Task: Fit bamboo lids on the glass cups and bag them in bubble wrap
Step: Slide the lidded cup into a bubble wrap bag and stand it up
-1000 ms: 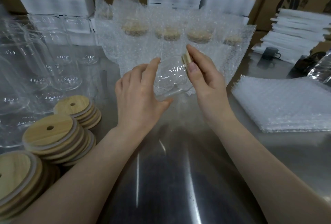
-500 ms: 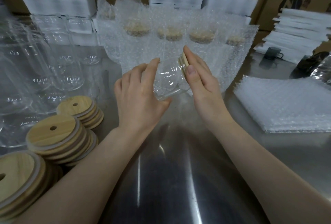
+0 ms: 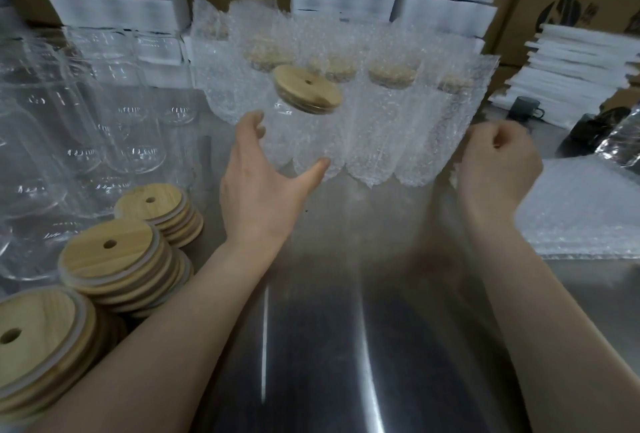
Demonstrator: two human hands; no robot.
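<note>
Steel surface [image 3: 346,294], shiny w/ glare streaks. Bamboo lid stacks [image 3: 114,259] at 8 o'clock, bare glass cups [image 3: 135,142] at 10, upright row of bubble-wrapped cups [image 3: 391,114] at 12, dark mug [image 3: 524,110] at 2, flat bubble-wrap bag pile [image 3: 581,211] at 3.

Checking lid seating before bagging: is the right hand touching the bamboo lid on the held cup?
No, the right hand is curled clear of the bamboo lid; the left hand alone holds the cup.
</note>
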